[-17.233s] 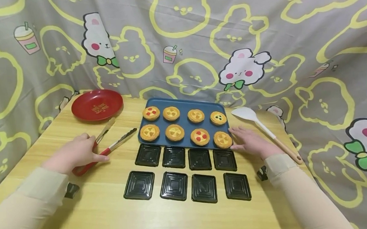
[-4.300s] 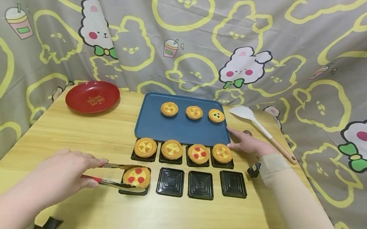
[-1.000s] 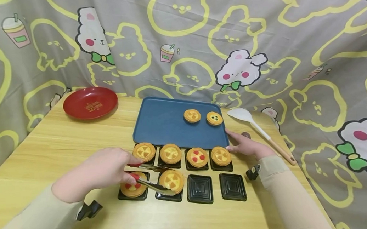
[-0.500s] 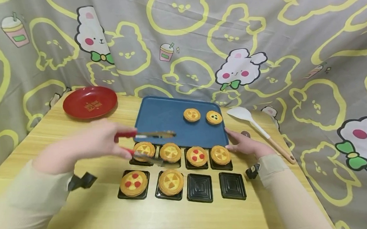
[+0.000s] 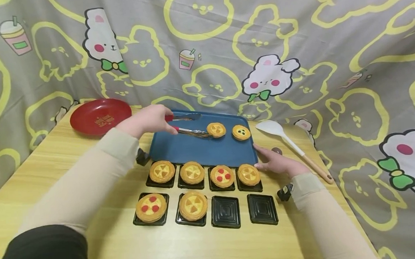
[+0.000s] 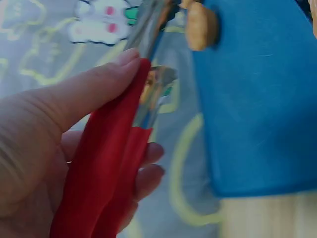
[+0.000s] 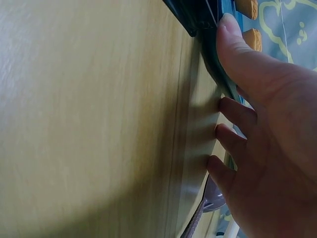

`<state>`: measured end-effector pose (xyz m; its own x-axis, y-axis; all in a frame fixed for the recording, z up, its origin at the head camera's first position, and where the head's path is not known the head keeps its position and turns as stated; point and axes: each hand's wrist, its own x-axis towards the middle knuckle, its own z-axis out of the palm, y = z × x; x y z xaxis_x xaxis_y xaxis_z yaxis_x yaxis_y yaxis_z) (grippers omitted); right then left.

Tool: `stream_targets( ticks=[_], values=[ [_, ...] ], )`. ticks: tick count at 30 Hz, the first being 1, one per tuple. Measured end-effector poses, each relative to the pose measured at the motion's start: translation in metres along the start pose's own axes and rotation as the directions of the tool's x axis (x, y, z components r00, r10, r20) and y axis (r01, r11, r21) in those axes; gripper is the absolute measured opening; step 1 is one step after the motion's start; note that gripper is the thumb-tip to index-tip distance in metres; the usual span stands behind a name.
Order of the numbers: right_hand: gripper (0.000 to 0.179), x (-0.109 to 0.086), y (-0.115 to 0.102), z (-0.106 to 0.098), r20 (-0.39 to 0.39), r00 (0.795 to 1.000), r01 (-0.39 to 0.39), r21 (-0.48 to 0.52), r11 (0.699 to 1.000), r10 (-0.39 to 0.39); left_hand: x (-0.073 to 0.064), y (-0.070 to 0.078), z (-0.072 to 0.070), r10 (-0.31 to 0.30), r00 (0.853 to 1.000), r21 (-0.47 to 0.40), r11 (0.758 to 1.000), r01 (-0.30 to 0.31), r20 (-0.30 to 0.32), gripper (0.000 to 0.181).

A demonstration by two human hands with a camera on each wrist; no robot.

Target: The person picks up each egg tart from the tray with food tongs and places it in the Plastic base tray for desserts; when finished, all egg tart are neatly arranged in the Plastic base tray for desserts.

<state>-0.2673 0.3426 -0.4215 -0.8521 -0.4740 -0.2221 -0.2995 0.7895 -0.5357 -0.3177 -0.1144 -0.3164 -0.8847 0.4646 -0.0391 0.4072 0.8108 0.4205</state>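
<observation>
My left hand (image 5: pixel 151 119) grips red-handled tongs (image 5: pixel 193 131) over the blue tray (image 5: pixel 202 152). The tongs' arms are spread, and one tip overlaps the left side of a tart (image 5: pixel 216 130) in the head view. The left wrist view shows thumb and fingers wrapped around the red handles (image 6: pixel 111 144). Right of that tart sits another tart with dark dots (image 5: pixel 241 132). My right hand (image 5: pixel 276 162) rests at the tray's front right corner. In the right wrist view its thumb (image 7: pixel 233 39) touches the rim, with the other fingers stretched alongside.
In front of the tray, tarts sit on several black square bases, one with red dots (image 5: pixel 150 208). Two front bases (image 5: pixel 225 211) are bare. A red plate (image 5: pixel 100 117) stands back left. A white spatula (image 5: pixel 272 128) with wooden handle and a dark brown spoon (image 7: pixel 213 196) lie right.
Earlier, tarts moved from the tray onto black bases, most recently one onto the second front base. The left hand then lifted the tongs back over the tray. The right hand stayed put.
</observation>
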Motion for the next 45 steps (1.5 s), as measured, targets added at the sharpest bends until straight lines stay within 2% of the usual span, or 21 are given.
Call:
stream_targets(
  ticks=[3, 6, 11, 17, 25, 29, 33, 38, 42, 45],
  values=[
    [0.092, 0.0, -0.002, 0.0, -0.003, 1.0, 0.001, 0.0, 1.0, -0.001, 0.019, 0.001, 0.014, -0.007, 1.0, -0.023, 1.0, 0.008, 0.026, 0.072],
    [0.092, 0.001, -0.002, 0.001, -0.004, 1.0, -0.016, 0.003, 1.0, 0.016, 0.034, 0.005, 0.025, -0.008, 0.999, -0.011, 1.0, 0.009, 0.04, 0.07],
    [0.092, 0.0, 0.0, 0.002, -0.006, 1.0, -0.009, 0.01, 1.0, 0.009, 0.049, 0.013, 0.039, -0.023, 0.999, 0.0, 1.0, 0.023, 0.037, 0.07],
    [0.091, 0.0, 0.0, 0.001, -0.01, 1.0, -0.023, 0.001, 1.0, 0.023, 0.055, 0.021, 0.048, -0.047, 0.999, 0.015, 0.999, 0.047, 0.022, 0.064],
    [0.088, -0.001, -0.004, 0.0, -0.011, 0.999, -0.035, -0.011, 0.999, 0.035, 0.05, 0.022, 0.049, -0.042, 0.999, 0.042, 0.998, 0.042, 0.012, 0.057],
    [0.088, -0.001, -0.003, 0.0, -0.009, 0.999, -0.033, -0.009, 0.999, 0.033, 0.039, 0.022, 0.045, -0.019, 1.0, 0.041, 0.999, 0.019, 0.005, 0.057],
    [0.089, 0.0, -0.003, 0.001, -0.004, 1.0, -0.027, -0.004, 1.0, 0.027, 0.019, 0.025, 0.04, 0.024, 1.0, 0.051, 0.998, -0.024, -0.004, 0.059],
    [0.089, 0.0, -0.003, 0.0, -0.001, 0.999, -0.034, 0.011, 0.999, 0.034, -0.016, 0.039, 0.031, 0.085, 0.996, 0.071, 0.994, -0.086, 0.014, 0.06],
    [0.09, -0.001, -0.002, 0.0, -0.002, 0.999, -0.036, 0.008, 0.999, 0.036, -0.047, 0.058, 0.025, 0.137, 0.99, 0.092, 0.986, -0.141, 0.045, 0.06],
    [0.09, -0.001, -0.002, 0.0, -0.003, 1.0, -0.03, 0.007, 1.0, 0.03, -0.068, 0.072, 0.027, 0.181, 0.982, 0.102, 0.977, -0.186, 0.057, 0.06]
  ],
)
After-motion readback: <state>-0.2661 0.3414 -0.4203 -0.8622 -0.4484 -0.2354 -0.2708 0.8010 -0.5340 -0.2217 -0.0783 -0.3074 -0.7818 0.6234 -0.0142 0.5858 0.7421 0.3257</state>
